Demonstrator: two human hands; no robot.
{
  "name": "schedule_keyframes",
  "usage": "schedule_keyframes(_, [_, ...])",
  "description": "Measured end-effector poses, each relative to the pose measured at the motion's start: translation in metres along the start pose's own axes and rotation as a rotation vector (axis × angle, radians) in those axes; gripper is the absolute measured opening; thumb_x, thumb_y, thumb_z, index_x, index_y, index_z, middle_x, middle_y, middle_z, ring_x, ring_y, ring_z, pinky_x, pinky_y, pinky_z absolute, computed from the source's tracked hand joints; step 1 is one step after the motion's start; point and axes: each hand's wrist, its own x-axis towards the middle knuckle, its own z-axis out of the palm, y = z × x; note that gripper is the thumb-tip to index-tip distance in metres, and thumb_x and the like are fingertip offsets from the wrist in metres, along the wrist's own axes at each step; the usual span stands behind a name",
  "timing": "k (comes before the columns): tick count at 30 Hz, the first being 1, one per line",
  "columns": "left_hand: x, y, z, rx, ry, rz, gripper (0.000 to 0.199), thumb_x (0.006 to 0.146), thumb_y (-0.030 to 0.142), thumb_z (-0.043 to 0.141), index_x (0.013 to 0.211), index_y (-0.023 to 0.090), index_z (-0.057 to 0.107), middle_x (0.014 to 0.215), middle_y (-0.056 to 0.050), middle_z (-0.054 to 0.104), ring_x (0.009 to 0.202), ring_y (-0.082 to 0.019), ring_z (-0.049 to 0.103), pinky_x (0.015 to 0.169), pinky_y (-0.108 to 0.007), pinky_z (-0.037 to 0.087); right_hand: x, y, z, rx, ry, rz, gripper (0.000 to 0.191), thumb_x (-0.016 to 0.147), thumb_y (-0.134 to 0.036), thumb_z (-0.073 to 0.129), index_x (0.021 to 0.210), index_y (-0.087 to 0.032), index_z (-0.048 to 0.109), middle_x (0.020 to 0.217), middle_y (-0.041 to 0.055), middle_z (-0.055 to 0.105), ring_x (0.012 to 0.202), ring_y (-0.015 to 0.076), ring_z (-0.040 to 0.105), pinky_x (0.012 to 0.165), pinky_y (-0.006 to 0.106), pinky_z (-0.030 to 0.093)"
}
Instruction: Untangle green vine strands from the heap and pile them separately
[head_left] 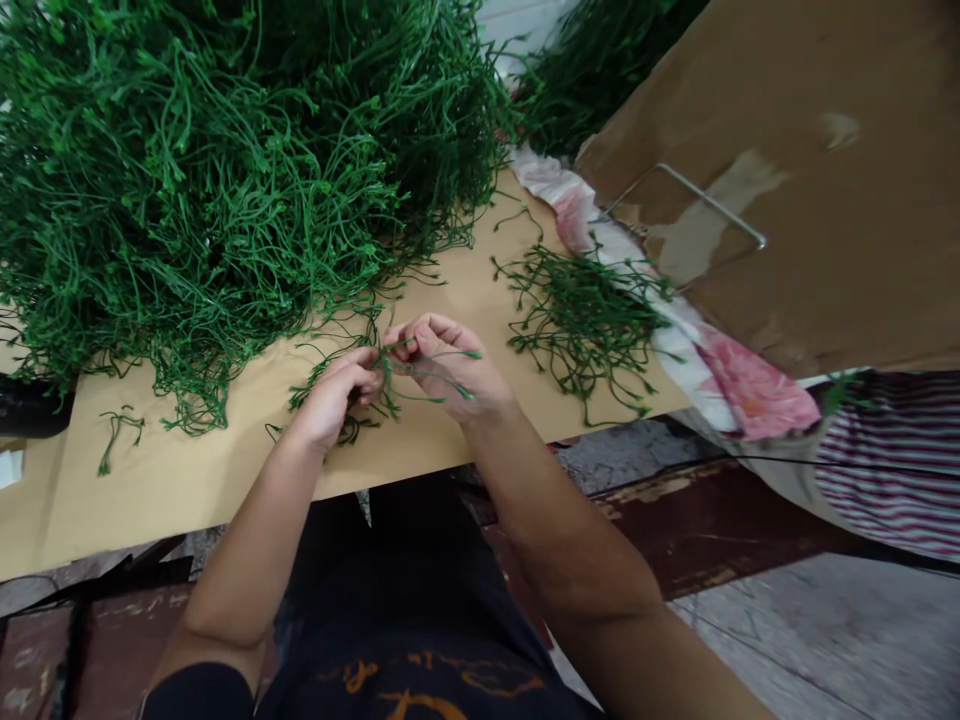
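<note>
Over a tan paper-covered table (pixel 247 460), my left hand (pixel 339 397) is closed, its fingertips pinching thin green stems. My right hand (pixel 448 365) is close beside it, thumb and finger pinched on a green plastic stem (pixel 450 383) whose tips stick out to the right across the palm. A few loose green stems (pixel 352 430) lie under and around my left hand. Beyond both hands rises a large heap of green plastic stems (pixel 247 180). To the right of my right hand lies a smaller flat pile of stems (pixel 589 315).
A large brown board (pixel 825 180) with a metal wire handle leans at the right. Floral cloth (pixel 757 385) runs along its lower edge, near a striped cloth (pixel 892 470). A dark object (pixel 34 408) sits at the far left, and a small stem piece (pixel 116 435) lies nearby.
</note>
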Motion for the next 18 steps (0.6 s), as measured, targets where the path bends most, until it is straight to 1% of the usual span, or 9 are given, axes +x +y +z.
schedule_keyframes(1, [0.000, 0.000, 0.000, -0.025, 0.013, 0.015, 0.002, 0.065, 0.015, 0.046, 0.066, 0.015, 0.047, 0.054, 0.005, 0.030, 0.048, -0.005, 0.026, 0.045, -0.020, 0.020, 0.000, 0.001, -0.002, 0.008, 0.023, 0.009, 0.040, 0.063, -0.050, 0.070, 0.066, -0.020, 0.044, 0.083, 0.0008, 0.058, 0.061, 0.0067, 0.049, 0.059, 0.024, 0.045])
schedule_keyframes(3, [0.000, 0.000, -0.001, -0.029, 0.044, 0.072, 0.008, 0.071, 0.021, 0.047, 0.066, 0.015, 0.049, 0.052, 0.006, 0.027, 0.047, -0.005, 0.024, 0.044, -0.021, 0.019, -0.002, 0.001, -0.004, 0.035, 0.063, 0.020, 0.040, 0.063, -0.052, 0.070, 0.071, -0.020, 0.047, 0.087, 0.0007, 0.058, 0.063, 0.0064, 0.051, 0.060, 0.023, 0.045])
schedule_keyframes(6, [0.002, -0.001, 0.002, 0.028, 0.108, 0.117, 0.015, 0.074, 0.027, 0.052, 0.066, 0.015, 0.053, 0.049, 0.007, 0.025, 0.044, -0.004, 0.022, 0.044, -0.020, 0.021, -0.009, 0.002, -0.006, 0.047, 0.072, 0.041, 0.045, 0.067, -0.063, 0.059, 0.077, -0.020, 0.051, 0.086, 0.0023, 0.058, 0.066, 0.0079, 0.052, 0.058, 0.023, 0.045])
schedule_keyframes(7, [0.004, -0.002, 0.003, 0.052, 0.137, 0.114, 0.011, 0.073, 0.024, 0.053, 0.067, 0.015, 0.054, 0.049, 0.007, 0.029, 0.044, -0.004, 0.024, 0.045, -0.020, 0.024, -0.013, 0.003, -0.005, 0.027, 0.061, 0.053, 0.048, 0.067, -0.067, 0.056, 0.079, -0.020, 0.052, 0.085, 0.0028, 0.058, 0.066, 0.0086, 0.053, 0.058, 0.024, 0.046])
schedule_keyframes(9, [0.006, -0.004, 0.005, 0.118, 0.197, 0.111, 0.005, 0.071, 0.016, 0.052, 0.073, 0.015, 0.056, 0.055, 0.005, 0.043, 0.047, -0.004, 0.037, 0.051, -0.019, 0.034, -0.020, 0.005, -0.001, -0.056, 0.050, 0.054, 0.051, 0.065, -0.068, 0.056, 0.081, -0.020, 0.051, 0.081, 0.0021, 0.057, 0.065, 0.0092, 0.053, 0.058, 0.025, 0.046])
schedule_keyframes(10, [0.007, -0.006, 0.007, 0.184, 0.224, 0.116, 0.010, 0.070, 0.013, 0.050, 0.077, 0.015, 0.057, 0.061, 0.003, 0.051, 0.053, -0.006, 0.045, 0.057, -0.020, 0.039, -0.023, 0.005, 0.002, -0.118, 0.064, 0.034, 0.051, 0.063, -0.067, 0.059, 0.082, -0.020, 0.051, 0.079, 0.0015, 0.056, 0.065, 0.0092, 0.052, 0.058, 0.025, 0.046])
schedule_keyframes(13, [0.009, -0.010, 0.009, 0.564, 0.333, 0.144, 0.026, 0.073, 0.012, 0.044, 0.094, 0.016, 0.059, 0.085, -0.003, 0.065, 0.080, -0.015, 0.059, 0.079, -0.029, 0.046, -0.030, 0.007, 0.009, -0.329, 0.204, -0.105, 0.047, 0.062, -0.060, 0.066, 0.083, -0.021, 0.048, 0.082, 0.0009, 0.053, 0.066, 0.0090, 0.051, 0.060, 0.025, 0.046])
schedule_keyframes(15, [0.008, -0.010, 0.011, 0.902, 0.371, 0.165, 0.033, 0.077, 0.013, 0.042, 0.105, 0.017, 0.058, 0.102, -0.007, 0.065, 0.098, -0.020, 0.058, 0.092, -0.035, 0.043, -0.032, 0.007, 0.011, -0.429, 0.265, -0.188, 0.045, 0.066, -0.059, 0.063, 0.085, -0.022, 0.047, 0.086, 0.0020, 0.053, 0.067, 0.0095, 0.051, 0.060, 0.026, 0.046])
schedule_keyframes(18, [0.005, -0.007, 0.016, 1.301, 0.350, 0.148, 0.042, 0.078, 0.012, 0.041, 0.118, 0.014, 0.053, 0.121, -0.012, 0.058, 0.117, -0.025, 0.049, 0.102, -0.039, 0.035, -0.034, 0.007, 0.010, -0.568, 0.251, -0.221, 0.045, 0.067, -0.058, 0.062, 0.090, -0.021, 0.048, 0.090, 0.0040, 0.052, 0.069, 0.0112, 0.052, 0.061, 0.028, 0.048])
